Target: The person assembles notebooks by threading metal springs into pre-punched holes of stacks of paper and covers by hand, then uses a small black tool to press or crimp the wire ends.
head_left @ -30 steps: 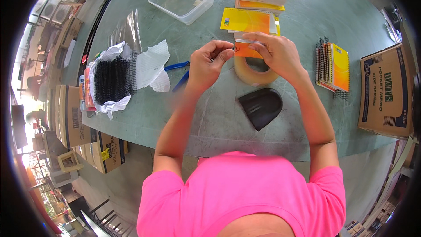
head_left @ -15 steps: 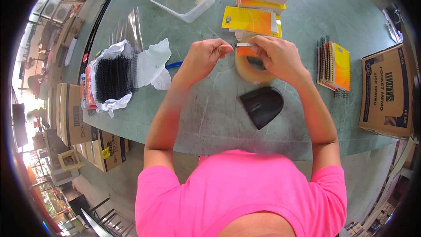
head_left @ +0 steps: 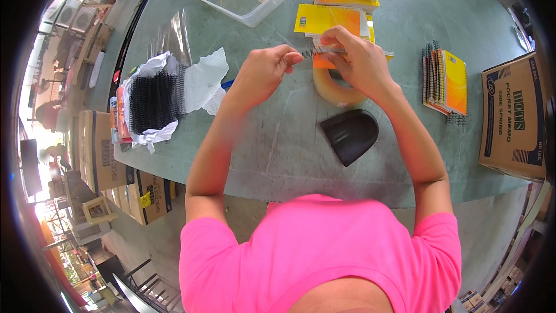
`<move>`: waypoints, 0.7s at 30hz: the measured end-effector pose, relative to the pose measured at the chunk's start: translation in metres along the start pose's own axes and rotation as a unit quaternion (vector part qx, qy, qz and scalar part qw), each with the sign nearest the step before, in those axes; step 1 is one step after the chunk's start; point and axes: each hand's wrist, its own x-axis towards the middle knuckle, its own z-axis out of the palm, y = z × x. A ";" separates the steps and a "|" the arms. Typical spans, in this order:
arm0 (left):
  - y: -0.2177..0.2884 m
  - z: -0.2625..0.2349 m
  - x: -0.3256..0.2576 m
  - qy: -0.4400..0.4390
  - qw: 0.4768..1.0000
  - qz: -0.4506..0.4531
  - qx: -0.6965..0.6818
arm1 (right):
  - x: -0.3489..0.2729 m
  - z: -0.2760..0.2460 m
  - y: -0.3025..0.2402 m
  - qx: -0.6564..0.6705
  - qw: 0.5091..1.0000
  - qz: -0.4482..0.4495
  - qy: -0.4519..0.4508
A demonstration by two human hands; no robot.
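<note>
My left hand [head_left: 260, 75] is closed in a pinch at the left end of a black spiral wire [head_left: 311, 53]. The coil runs along the top edge of a small yellow-orange notepad [head_left: 322, 62], which my right hand [head_left: 366, 64] grips, thumb and forefinger near the coil. Much of the pad is hidden behind the right hand. Just below it lies a roll of clear tan tape [head_left: 335, 94], and nearer me a black, round-ended block [head_left: 350, 133]. Beyond my hands are stacked yellow-orange notepads [head_left: 327, 20].
A bundle of black spiral coils [head_left: 152, 101] rests in white paper on the left. A clear plastic tub [head_left: 246, 6] stands at the back. Coiled notepads [head_left: 454, 84] are stacked on the right, beside a cardboard box [head_left: 512, 116]. More cartons [head_left: 95, 150] stand past the table's left edge.
My right hand has shifted slightly, with its forefinger lifted higher and the coil now showing more between my hands. The left hand stays pinched at the coil's end.
</note>
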 end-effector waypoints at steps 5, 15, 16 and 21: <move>0.012 0.053 -0.015 0.225 0.889 0.302 0.261 | 0.003 0.002 0.001 0.060 0.998 -0.004 -0.014; 0.019 0.088 -0.050 0.076 0.968 0.220 0.092 | -0.013 -0.051 0.040 0.180 0.970 0.140 -0.080; 0.030 0.064 -0.045 0.173 0.953 0.231 0.093 | -0.026 -0.048 0.060 0.281 0.946 0.154 -0.056; 0.009 0.033 -0.026 0.212 0.925 0.203 0.241 | -0.042 -0.019 0.046 0.424 0.880 0.197 0.087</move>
